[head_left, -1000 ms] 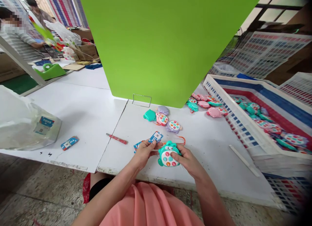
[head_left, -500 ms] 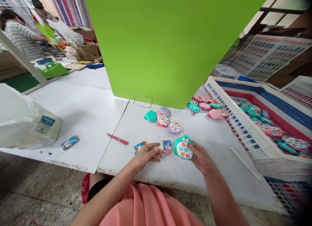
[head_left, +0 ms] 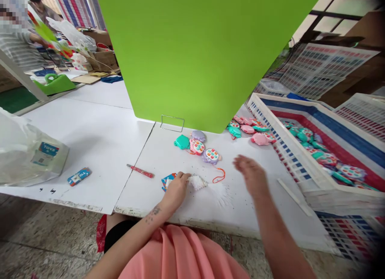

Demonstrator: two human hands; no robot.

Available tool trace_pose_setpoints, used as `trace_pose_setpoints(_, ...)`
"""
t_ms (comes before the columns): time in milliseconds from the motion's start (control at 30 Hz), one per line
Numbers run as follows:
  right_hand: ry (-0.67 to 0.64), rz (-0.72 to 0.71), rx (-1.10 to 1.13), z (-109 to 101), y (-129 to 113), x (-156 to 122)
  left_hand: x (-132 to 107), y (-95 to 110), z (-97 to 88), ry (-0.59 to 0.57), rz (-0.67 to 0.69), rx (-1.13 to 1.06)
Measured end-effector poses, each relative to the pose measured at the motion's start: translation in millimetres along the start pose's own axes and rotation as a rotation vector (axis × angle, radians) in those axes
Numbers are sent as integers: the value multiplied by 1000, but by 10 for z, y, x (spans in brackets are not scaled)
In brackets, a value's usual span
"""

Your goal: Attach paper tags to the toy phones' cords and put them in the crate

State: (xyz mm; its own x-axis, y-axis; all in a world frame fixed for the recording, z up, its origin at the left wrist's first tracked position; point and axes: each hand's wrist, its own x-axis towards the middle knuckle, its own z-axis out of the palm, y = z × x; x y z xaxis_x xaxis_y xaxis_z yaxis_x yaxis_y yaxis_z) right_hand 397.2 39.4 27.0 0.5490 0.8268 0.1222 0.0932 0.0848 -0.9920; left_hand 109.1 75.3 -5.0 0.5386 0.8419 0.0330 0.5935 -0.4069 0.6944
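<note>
Left hand's grip (head_left: 177,188) touches the white strand bundle (head_left: 197,182) on the bench (head_left: 207,211), whether closed I cannot tell, while the right hand's grip (head_left: 252,175) is loosely open; the bundle looks light, springy and slippery, probably best pinched at its narrow middle.

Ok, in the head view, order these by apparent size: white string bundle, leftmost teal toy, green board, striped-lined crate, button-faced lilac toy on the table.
1. Green board
2. Striped-lined crate
3. White string bundle
4. Leftmost teal toy and button-faced lilac toy: too alike to rank
</note>
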Motion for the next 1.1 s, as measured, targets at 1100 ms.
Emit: trace_pose_setpoints(1100, -450, -373, -723, 1035, 483, -850, 309, -19, 109, -113, 49, 191)
